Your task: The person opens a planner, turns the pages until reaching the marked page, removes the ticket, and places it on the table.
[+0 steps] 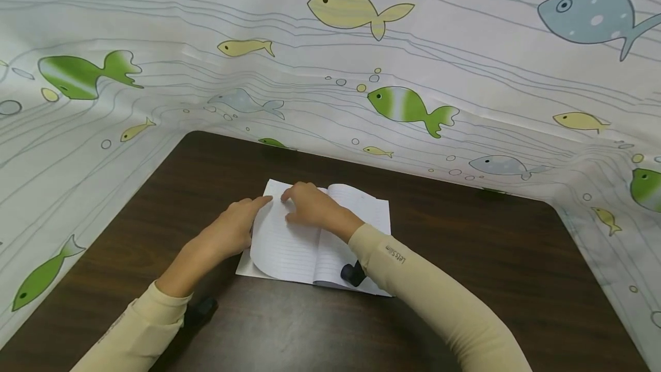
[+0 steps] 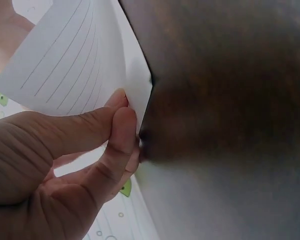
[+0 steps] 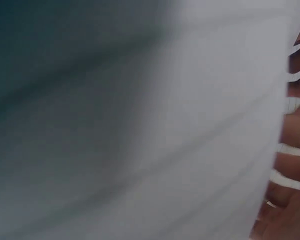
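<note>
An open lined notebook (image 1: 294, 251) lies on the dark wooden table, its left pages curving up from the cover beneath. My left hand (image 1: 233, 228) is at the notebook's left edge. In the left wrist view, the thumb and index finger of this left hand (image 2: 85, 150) pinch that edge, beside a raised lined page (image 2: 65, 60). Over the upper part of the left page reaches my right hand (image 1: 315, 206), its fingers loosely bent and apart. A blurred page (image 3: 215, 125) fills most of the right wrist view, partly hiding the right hand's fingers (image 3: 292, 165).
Dark brown tabletop (image 1: 465, 263) surrounds the notebook. A white sheet (image 1: 289, 62) printed with fish stands behind the table and along both sides. One small black device (image 1: 353, 274) is at the right wrist, over the right page; another black device (image 1: 201, 310) is by the left wrist.
</note>
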The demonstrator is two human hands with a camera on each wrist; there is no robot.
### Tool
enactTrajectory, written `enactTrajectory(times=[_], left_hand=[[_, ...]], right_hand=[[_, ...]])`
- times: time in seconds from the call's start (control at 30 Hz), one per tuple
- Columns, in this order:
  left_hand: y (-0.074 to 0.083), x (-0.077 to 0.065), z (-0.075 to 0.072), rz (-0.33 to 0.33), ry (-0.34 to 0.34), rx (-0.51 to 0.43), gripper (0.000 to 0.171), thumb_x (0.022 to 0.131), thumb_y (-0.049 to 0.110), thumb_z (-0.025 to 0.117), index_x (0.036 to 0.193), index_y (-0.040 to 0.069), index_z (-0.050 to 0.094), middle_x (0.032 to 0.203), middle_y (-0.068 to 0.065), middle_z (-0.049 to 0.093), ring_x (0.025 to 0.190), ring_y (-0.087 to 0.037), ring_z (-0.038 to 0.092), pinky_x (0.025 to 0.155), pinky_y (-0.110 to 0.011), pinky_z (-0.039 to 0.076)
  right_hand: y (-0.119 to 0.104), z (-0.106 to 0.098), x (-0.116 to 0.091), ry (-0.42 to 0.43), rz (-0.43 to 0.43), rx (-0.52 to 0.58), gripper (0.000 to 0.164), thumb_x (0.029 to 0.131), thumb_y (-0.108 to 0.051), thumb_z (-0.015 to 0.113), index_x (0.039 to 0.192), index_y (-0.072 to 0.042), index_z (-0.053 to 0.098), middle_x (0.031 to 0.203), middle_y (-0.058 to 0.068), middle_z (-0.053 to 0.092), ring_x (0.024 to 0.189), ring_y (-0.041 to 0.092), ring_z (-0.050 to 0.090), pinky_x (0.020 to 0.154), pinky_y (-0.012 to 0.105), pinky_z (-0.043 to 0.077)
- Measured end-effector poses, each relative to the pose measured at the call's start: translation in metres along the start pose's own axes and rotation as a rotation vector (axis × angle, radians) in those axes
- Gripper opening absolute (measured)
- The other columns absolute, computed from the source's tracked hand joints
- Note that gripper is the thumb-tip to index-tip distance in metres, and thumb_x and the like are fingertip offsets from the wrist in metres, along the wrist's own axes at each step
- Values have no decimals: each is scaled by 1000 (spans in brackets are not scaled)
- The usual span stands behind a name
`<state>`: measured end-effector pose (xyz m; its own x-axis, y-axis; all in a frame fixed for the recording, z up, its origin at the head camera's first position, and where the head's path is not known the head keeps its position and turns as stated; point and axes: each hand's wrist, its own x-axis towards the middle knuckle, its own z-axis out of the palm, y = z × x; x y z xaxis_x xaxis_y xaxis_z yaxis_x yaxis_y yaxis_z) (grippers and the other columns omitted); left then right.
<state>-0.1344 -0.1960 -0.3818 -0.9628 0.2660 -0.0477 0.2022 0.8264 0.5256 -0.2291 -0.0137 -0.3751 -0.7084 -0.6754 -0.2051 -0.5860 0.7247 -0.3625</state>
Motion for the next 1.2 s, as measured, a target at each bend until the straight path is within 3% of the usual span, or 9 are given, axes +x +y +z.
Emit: enactTrajectory(times=[0.13,0.27,0.5,0.57,0.67,0.77,0.87,1.2], left_hand=[[1,2,0,-3,-6,59,52,80,-16,78,131,-18,63,118,-33,67,104,-42,68,85,-50,61],[3,4,0,10,-21,95,37,80,-22,70,116,-18,70,105,-27,67,89,-31,66,73,-41,59],[3,1,-4,41,-87,148,32,86,-26,58,114,-17,71,107,-27,67,97,-33,67,79,-44,59],[3,0,-4,52,-80,132,26,92,-20,57,113,-16,71,108,-28,68,99,-35,68,81,-46,59],[2,-2,-3,49,-73,89,11,98,-5,67,105,-13,70,105,-25,66,94,-32,64,80,-46,57],[4,-1,0,36,-70,87,31,93,14,84,102,-11,68,102,-22,64,88,-29,61,79,-45,55],[8,1,2,20,-65,126,53,79,18,96,108,-14,65,103,-22,62,89,-31,63,81,-47,57],[15,5,7,-49,-62,163,55,73,12,99,108,-11,65,100,-20,61,86,-31,63,78,-45,56]], right_hand=[[-4,-1,-5,-9,26,-157,48,99,-22,80,143,-7,69,145,13,67,136,34,62,110,47,53],[-4,0,-7,-18,50,-198,52,99,-25,79,146,-9,66,148,12,64,136,33,60,109,48,53],[-4,0,-8,-24,63,-203,53,100,-27,78,149,-11,64,155,11,59,141,32,57,110,49,52],[-4,0,-9,-26,63,-204,53,101,-27,78,150,-11,63,156,11,59,141,32,57,110,50,53],[-4,-1,-10,-24,57,-203,54,100,-27,78,150,-11,64,156,11,59,142,32,57,111,49,53],[-3,-2,-11,-23,45,-191,55,100,-28,79,150,-10,64,155,12,60,142,32,58,112,48,52],[-1,-5,-13,-26,38,-184,58,99,-34,80,149,-10,64,154,12,61,141,31,59,113,46,52],[15,-22,-25,-9,114,-113,69,97,-40,82,154,-10,59,160,13,55,148,36,52,116,51,50]])
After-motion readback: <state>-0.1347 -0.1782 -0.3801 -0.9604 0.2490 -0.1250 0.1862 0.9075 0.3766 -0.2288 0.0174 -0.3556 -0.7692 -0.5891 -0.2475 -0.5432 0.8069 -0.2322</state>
